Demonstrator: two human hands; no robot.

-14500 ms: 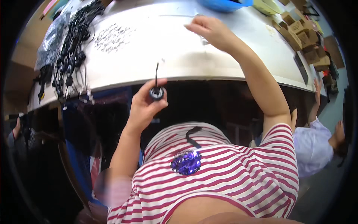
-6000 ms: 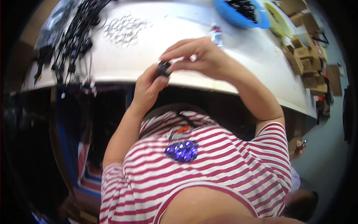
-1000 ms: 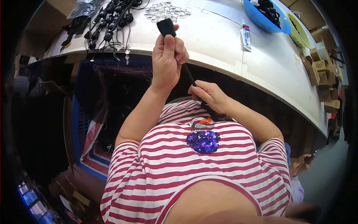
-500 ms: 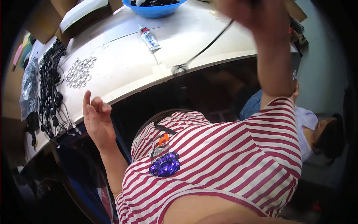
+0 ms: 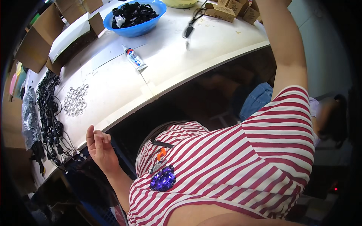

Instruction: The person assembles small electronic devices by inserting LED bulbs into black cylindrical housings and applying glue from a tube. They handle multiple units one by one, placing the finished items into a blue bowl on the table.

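My left hand (image 5: 100, 145) hovers at the table's front edge, its index finger stretched up and the other fingers loosely bent. Nothing shows in it. Nearest to it on the table lie several clear, round, ring-like pieces (image 5: 75, 101) and a long bundle of black cables (image 5: 49, 109) with small dark parts. My right forearm (image 5: 286, 45) reaches up past the top edge, so the right hand is out of sight. A black cable with a small dark end piece (image 5: 188, 31), blurred, hangs over the far part of the white table (image 5: 113, 81).
A blue bowl (image 5: 132, 31) of black parts stands at the back, beside a white tube (image 5: 134, 59). Cardboard boxes (image 5: 39, 45) line the back left; small brown boxes (image 5: 220, 13) stand back right. A clear plastic bag (image 5: 30, 118) lies far left. Another person (image 5: 324, 116) is at right.
My right hand has gone up out of view, and the dangling cable has moved up toward the back. My view has shifted, showing more of the table's back. The left hand stays raised.
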